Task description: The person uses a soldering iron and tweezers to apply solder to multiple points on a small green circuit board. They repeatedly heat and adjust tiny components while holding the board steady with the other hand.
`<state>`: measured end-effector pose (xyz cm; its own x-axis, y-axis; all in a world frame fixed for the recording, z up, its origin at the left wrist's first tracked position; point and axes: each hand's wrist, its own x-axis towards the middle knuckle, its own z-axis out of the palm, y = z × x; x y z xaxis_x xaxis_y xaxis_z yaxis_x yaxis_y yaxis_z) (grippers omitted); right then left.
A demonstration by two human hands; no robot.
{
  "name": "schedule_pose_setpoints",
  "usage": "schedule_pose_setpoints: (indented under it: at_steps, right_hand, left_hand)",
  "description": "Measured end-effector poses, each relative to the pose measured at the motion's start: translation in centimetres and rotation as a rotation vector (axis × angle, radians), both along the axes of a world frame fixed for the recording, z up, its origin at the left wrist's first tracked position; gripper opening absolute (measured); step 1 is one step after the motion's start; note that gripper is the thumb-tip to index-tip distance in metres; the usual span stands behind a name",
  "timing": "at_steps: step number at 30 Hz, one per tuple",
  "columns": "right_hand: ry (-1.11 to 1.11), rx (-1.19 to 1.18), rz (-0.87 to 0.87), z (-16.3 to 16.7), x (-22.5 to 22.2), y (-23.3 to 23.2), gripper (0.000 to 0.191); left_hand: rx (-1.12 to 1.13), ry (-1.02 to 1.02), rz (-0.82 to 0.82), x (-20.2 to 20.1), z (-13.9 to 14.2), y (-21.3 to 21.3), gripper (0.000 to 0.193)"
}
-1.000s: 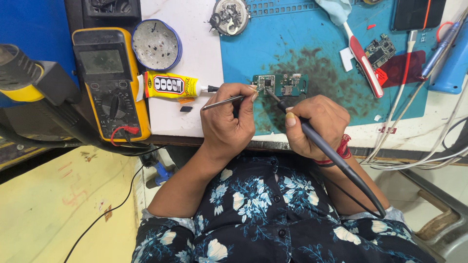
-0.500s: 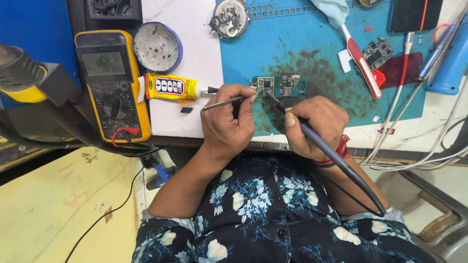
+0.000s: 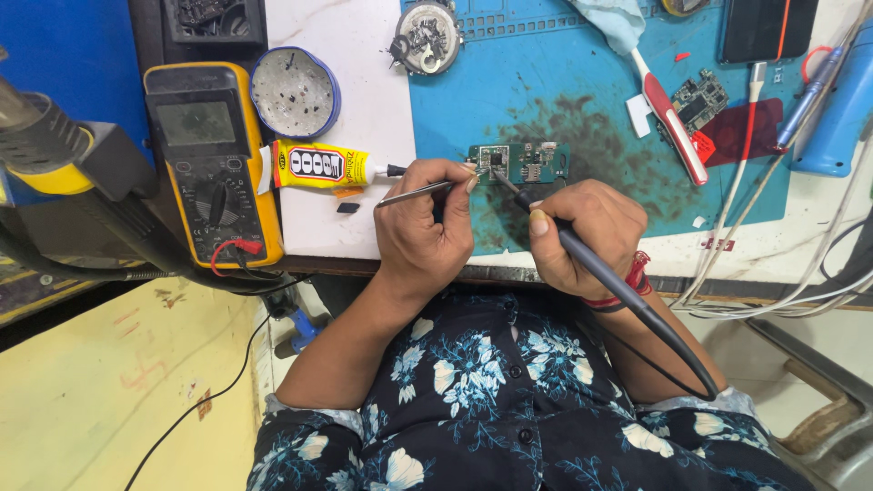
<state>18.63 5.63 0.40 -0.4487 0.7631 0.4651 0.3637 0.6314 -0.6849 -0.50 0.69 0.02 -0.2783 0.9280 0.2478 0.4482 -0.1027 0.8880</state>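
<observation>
Head view: the left hand [image 3: 420, 227] pinches tweezers [image 3: 427, 190], the right hand [image 3: 582, 232] grips a soldering iron [image 3: 582, 259]; both tips point at the green circuit board [image 3: 520, 162] lying lengthwise left-to-right on the blue mat [image 3: 582, 100].

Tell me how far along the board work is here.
Set up: the green board lies on the blue mat. In hand: the left hand holds tweezers and the right hand an iron, both tips at the board. Left: cannot tell; joints are too small to judge.
</observation>
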Motion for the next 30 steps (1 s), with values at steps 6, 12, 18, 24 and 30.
schedule_pose_setpoints:
  at_steps: [6, 12, 18, 24, 30]
  right_hand:
    - [0.007, -0.006, -0.001, -0.01, -0.09, -0.04, 0.013]
    - [0.01, 0.0, 0.0, -0.06, -0.01, 0.01, 0.013]
    - [0.011, -0.004, -0.001, -0.03, -0.06, -0.04, 0.012]
    - [0.006, -0.008, -0.006, 0.03, -0.01, -0.03, 0.012]
    - [0.009, -0.006, -0.005, 0.04, -0.11, -0.06, 0.012]
  left_hand:
    - [0.0, 0.0, 0.0, -0.08, 0.05, 0.0, 0.012]
    - [0.0, -0.01, -0.003, 0.01, 0.08, 0.02, 0.012]
    - [-0.003, -0.015, -0.006, -0.08, 0.24, -0.05, 0.012]
    - [-0.002, -0.012, -0.004, -0.01, 0.18, -0.02, 0.012]
    - [-0.001, -0.025, -0.001, -0.01, 0.05, -0.04, 0.013]
